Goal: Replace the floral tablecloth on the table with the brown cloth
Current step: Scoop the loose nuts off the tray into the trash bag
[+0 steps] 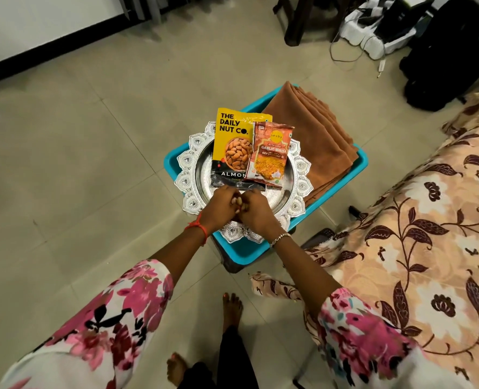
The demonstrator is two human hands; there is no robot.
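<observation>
From my head view, the left hand (221, 204) and right hand (253, 209) meet, fingers curled; I cannot tell what they hold. The brown cloth (312, 138) lies folded at the blue tub's (342, 179) far-right corner: soft, light; I'd grip its folded edge. The floral tablecloth (418, 234) lies right.

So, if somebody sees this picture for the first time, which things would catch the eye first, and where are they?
Probably the bright yellow almond packet and the orange snack packet, lying on an ornate silver plate at the centre. The plate sits in a turquoise tub, beside the folded brown cloth. Both hands, left hand and right hand, meet at the plate's near edge, and the floral tablecloth fills the right side.
</observation>
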